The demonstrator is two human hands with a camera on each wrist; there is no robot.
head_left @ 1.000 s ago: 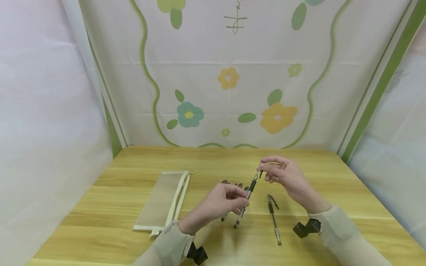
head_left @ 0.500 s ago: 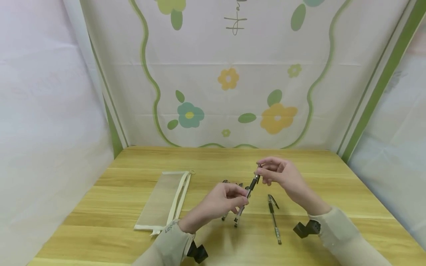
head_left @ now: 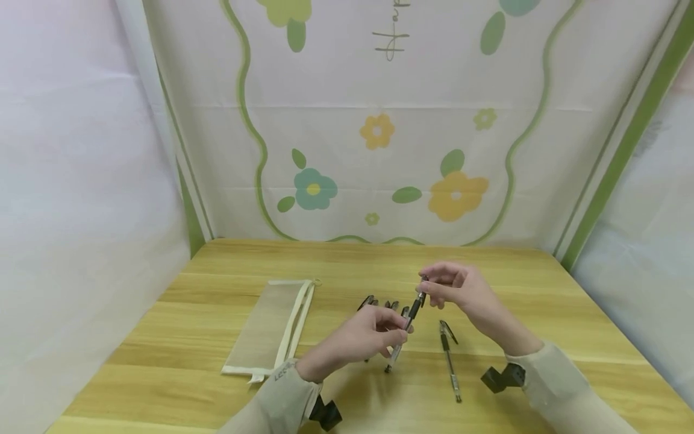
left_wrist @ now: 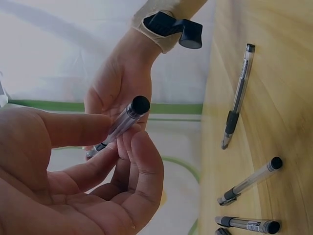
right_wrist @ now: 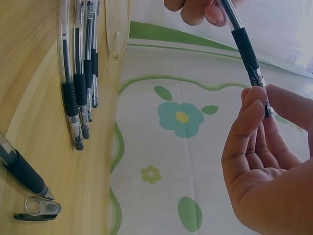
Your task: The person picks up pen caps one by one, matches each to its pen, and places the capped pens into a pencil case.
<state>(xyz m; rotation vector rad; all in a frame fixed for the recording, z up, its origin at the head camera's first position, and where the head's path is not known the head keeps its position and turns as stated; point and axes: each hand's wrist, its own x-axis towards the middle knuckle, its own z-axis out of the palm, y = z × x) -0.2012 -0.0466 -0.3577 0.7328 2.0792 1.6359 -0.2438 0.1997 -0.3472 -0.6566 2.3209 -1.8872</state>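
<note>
A clear-barrelled gel pen [head_left: 414, 308] with a black grip is held aslant above the table between both hands. My left hand [head_left: 363, 337] pinches its barrel between thumb and fingers. The right hand [head_left: 461, 292] pinches the clear cap [right_wrist: 261, 90] at the tip end, which sits over the pen's point. Several similar pens [right_wrist: 71, 95] lie side by side on the table, partly hidden behind my left hand in the head view. Below the right hand lies another pen [head_left: 450, 364], its cap [right_wrist: 41, 207] askew at its tip.
A sheer pouch [head_left: 262, 328] with cream edging and a zip lies flat on the wooden table [head_left: 162, 361], left of the hands. Fabric walls stand at the back and both sides. Each wrist wears a small black camera [head_left: 325, 415].
The right hand has brought the cap from just off the pen's point onto it. The left hand keeps its grip on the barrel. The head view has shifted slightly.
</note>
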